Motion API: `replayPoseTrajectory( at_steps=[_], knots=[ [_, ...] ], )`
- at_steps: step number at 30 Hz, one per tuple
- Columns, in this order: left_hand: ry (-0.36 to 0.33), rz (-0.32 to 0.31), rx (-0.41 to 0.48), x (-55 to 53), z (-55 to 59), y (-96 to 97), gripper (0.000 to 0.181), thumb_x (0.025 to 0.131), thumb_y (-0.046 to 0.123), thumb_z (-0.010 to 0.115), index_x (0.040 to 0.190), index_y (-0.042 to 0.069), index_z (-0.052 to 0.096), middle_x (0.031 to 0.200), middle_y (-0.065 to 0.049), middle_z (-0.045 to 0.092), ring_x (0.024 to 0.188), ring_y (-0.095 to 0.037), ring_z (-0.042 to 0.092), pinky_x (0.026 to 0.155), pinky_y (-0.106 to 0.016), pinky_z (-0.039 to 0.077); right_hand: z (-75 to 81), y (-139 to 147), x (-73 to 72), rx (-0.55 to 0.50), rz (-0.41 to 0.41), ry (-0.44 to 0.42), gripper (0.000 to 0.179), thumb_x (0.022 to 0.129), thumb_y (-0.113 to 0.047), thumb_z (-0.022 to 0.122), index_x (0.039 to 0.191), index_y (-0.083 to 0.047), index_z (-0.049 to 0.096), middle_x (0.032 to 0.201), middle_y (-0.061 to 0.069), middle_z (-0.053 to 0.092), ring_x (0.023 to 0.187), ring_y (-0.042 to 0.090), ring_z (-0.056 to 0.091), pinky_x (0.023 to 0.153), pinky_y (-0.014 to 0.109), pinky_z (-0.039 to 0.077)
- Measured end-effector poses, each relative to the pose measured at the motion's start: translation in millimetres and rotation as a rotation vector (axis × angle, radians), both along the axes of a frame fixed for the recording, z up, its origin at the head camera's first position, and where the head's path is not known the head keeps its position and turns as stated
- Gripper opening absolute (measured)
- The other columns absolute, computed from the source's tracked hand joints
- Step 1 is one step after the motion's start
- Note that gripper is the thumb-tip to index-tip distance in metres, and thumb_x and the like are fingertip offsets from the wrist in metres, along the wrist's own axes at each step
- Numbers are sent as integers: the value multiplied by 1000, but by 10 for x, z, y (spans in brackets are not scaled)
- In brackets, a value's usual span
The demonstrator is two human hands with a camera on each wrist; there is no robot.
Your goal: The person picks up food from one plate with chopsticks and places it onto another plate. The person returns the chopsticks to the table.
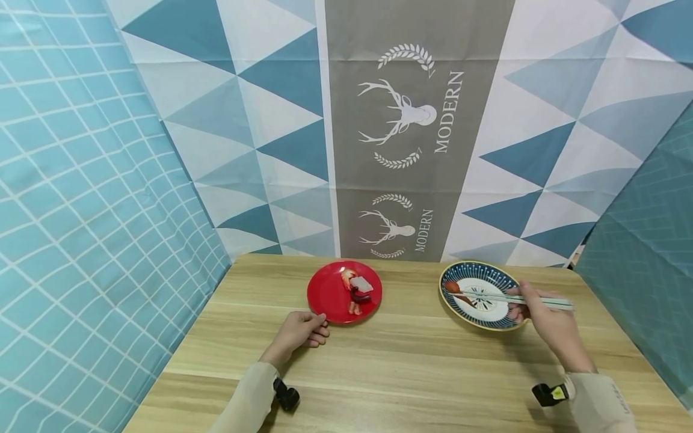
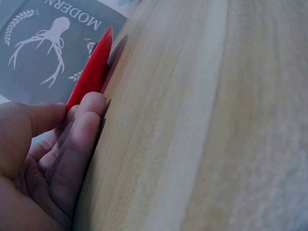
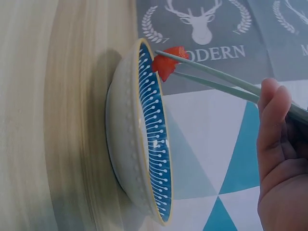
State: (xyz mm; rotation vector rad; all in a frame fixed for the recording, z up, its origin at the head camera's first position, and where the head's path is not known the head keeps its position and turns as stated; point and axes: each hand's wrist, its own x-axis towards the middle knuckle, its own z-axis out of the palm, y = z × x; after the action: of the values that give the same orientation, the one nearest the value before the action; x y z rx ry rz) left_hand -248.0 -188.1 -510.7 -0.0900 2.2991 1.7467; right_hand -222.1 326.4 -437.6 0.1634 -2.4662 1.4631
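Note:
My left hand [image 1: 302, 331] pinches the near rim of a red plate [image 1: 326, 294] between thumb and fingers; the left wrist view shows the plate [image 2: 92, 70] edge-on. Several small food pieces [image 1: 358, 294] lie on the plate's right half: pinkish, white and dark red. In my right hand [image 1: 547, 322] is a pair of pale green chopsticks [image 1: 495, 296]. Their tips hold a red-orange food piece [image 3: 168, 62] over the rim of a patterned blue-and-white bowl [image 3: 153, 130]. From the head view, the piece appears above the bowl's left side.
Both dishes stand on a wooden table [image 1: 379, 385], with a wide gap between them. A printed cloth [image 1: 390, 132] with deer heads hangs behind the table. Blue checked cloth [image 1: 92, 198] covers the left side, and a teal cloth [image 1: 644, 258] the right.

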Motion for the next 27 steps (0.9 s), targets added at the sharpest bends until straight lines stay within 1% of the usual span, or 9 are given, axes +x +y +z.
replayPoseTrajectory(
  at_steps=[1, 4, 7, 11, 16, 18, 21, 25, 27],
  knots=[
    [0, 0, 1, 1, 2, -1, 39, 104, 32, 62, 103, -6, 73, 84, -7, 75, 66, -13, 71, 64, -28, 64, 5, 6, 6, -14, 5, 6, 62, 112, -39, 36, 118, 15, 64, 80, 16, 74, 65, 20, 70, 57, 32, 59],
    [1, 2, -2, -3, 0, -5, 39, 105, 31, 62, 103, -6, 73, 84, -7, 75, 66, -13, 71, 63, -28, 64, 14, 22, 22, -52, 23, 34, 60, 113, -38, 35, 114, 14, 66, 82, 16, 74, 66, 20, 71, 57, 33, 59],
    [1, 6, -10, -15, -10, -6, 38, 104, 31, 62, 103, -5, 73, 83, -7, 75, 66, -13, 71, 63, -27, 63, 28, 31, 36, -90, 48, 63, 54, 113, -33, 36, 110, 8, 71, 82, 11, 76, 65, 20, 71, 56, 33, 60],
    [-1, 11, -20, -26, -20, -4, 38, 104, 32, 62, 102, -5, 74, 84, -6, 75, 66, -13, 71, 63, -27, 63, 51, 40, 46, -139, 85, 60, 49, 113, -29, 38, 108, 4, 74, 81, 7, 76, 65, 18, 71, 55, 32, 60],
    [-5, 6, -12, -19, -14, -3, 39, 104, 31, 62, 103, -6, 73, 84, -7, 75, 67, -13, 71, 64, -27, 64, 78, 31, 54, -149, 121, 54, 51, 113, -25, 39, 111, 17, 68, 78, 12, 73, 63, 19, 71, 55, 32, 60],
    [-7, 3, -5, -13, -8, -3, 39, 104, 31, 62, 103, -5, 73, 85, -7, 75, 67, -13, 71, 64, -27, 64, 87, 25, 59, -147, 133, 53, 51, 113, -24, 39, 112, 19, 67, 78, 14, 73, 63, 20, 71, 54, 33, 60],
    [-12, -5, 5, -8, 4, 0, 39, 104, 32, 62, 102, -5, 73, 84, -7, 75, 67, -12, 72, 65, -27, 64, 97, 29, 72, -141, 155, 64, 47, 113, -21, 40, 111, 16, 69, 78, 12, 73, 62, 21, 70, 53, 33, 59],
    [-21, -11, 12, -24, 6, -8, 38, 104, 33, 62, 102, -4, 74, 83, -6, 75, 67, -11, 72, 65, -26, 64, 156, 22, 83, -151, 206, 88, 40, 112, -15, 41, 106, 5, 76, 75, 8, 74, 60, 20, 70, 52, 33, 58],
    [-22, -14, 19, -33, 11, -8, 37, 104, 32, 62, 102, -4, 74, 83, -6, 75, 68, -11, 72, 66, -26, 64, 194, 12, 83, -165, 226, 107, 39, 112, -12, 42, 104, 4, 77, 74, 9, 74, 58, 20, 69, 50, 33, 58]
  ],
)
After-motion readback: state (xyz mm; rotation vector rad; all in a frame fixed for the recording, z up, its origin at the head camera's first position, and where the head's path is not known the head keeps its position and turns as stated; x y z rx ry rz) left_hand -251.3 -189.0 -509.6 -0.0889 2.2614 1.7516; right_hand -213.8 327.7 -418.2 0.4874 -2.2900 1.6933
